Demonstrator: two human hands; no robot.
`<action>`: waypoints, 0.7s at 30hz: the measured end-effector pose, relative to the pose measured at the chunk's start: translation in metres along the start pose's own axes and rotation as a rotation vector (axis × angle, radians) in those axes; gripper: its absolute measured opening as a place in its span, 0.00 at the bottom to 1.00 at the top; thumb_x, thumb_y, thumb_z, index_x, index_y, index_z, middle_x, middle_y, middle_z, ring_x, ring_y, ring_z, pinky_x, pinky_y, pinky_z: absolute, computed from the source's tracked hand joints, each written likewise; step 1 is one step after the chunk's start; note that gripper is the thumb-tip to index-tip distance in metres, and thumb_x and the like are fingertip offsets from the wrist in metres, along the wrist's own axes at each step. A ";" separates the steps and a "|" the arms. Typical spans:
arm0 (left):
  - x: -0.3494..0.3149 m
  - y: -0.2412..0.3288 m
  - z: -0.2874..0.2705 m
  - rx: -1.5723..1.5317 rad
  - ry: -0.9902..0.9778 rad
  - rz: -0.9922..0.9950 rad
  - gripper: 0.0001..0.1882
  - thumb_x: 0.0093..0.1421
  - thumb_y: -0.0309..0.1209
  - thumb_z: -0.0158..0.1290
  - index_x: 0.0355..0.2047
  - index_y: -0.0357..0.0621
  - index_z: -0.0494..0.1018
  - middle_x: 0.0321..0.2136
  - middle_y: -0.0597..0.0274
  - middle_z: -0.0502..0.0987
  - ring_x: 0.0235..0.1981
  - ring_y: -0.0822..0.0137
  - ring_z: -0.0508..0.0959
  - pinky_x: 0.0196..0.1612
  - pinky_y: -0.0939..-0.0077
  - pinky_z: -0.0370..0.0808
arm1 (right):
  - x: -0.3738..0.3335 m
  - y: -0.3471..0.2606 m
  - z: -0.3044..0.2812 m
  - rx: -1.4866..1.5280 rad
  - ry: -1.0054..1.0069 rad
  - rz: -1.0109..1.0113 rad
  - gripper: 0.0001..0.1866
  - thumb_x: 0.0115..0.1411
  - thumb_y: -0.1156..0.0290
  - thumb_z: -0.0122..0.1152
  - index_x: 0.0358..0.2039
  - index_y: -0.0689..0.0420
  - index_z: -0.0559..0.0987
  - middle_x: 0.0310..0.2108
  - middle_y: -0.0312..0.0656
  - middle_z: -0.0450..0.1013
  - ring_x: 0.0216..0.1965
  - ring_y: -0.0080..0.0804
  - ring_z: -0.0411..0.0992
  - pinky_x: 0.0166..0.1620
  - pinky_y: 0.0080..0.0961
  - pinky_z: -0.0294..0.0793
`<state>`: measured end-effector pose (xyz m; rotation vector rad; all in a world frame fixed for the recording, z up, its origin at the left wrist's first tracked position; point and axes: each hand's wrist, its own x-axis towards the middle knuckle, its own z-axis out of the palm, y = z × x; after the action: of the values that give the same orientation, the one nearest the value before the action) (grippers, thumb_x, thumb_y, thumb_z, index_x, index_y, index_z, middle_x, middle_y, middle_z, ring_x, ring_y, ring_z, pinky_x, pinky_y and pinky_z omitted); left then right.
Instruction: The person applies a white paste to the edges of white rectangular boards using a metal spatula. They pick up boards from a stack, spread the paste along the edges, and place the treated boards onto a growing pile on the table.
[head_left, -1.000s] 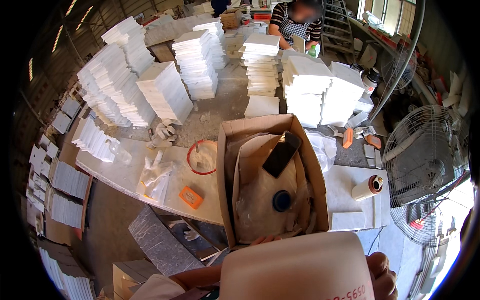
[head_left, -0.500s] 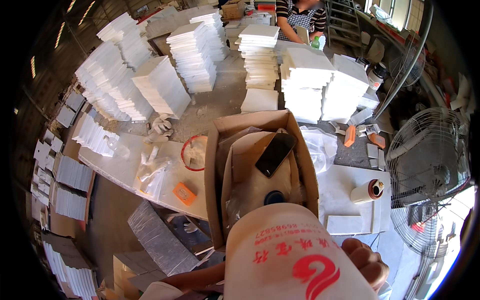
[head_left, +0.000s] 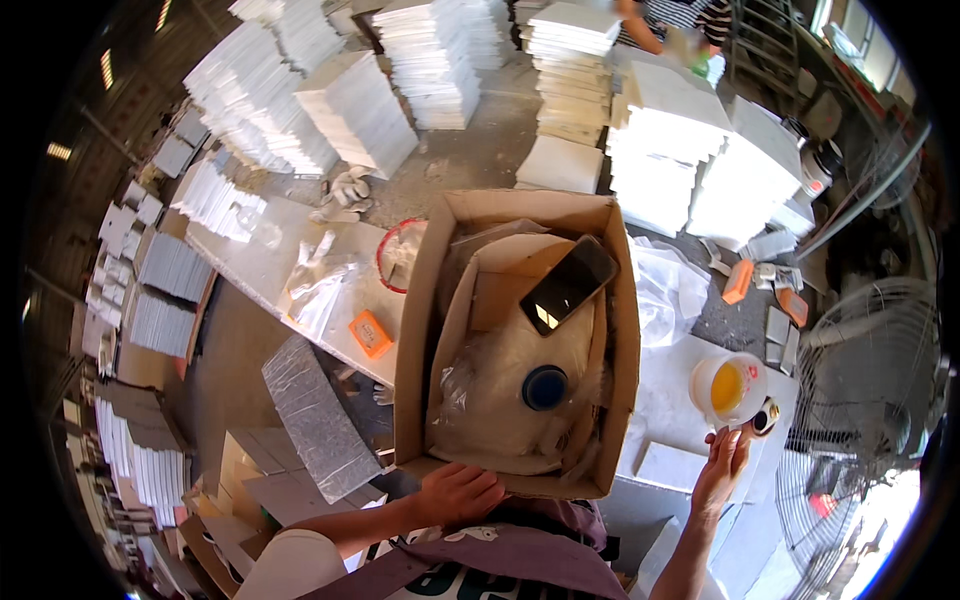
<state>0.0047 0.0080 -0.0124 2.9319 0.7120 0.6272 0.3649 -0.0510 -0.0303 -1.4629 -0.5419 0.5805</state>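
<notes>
Touching cup [head_left: 706,392], thermos [head_left: 766,417] beside, carton [head_left: 413,385], tiles [head_left: 430,75] beyond

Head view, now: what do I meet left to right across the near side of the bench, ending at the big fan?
White glove → orange block → cardboard box → plastic bag → white tub → big fan.

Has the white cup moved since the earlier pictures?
Yes, rightward and away: the cup, which partly covered the box, is now clear of it, to its right.
</notes>
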 end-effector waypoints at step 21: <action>0.097 -0.076 0.083 -0.225 -0.502 -0.670 0.16 0.62 0.37 0.58 0.44 0.39 0.73 0.43 0.49 0.74 0.43 0.44 0.79 0.44 0.53 0.77 | 0.026 0.177 -0.016 0.054 -0.127 0.260 0.16 0.74 0.58 0.48 0.30 0.53 0.67 0.26 0.31 0.62 0.26 0.19 0.59 0.39 0.25 0.71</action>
<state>0.0842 0.1222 -0.0632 2.2682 1.3287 -0.0849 0.3894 -0.0421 -0.2084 -1.4614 -0.4337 0.8911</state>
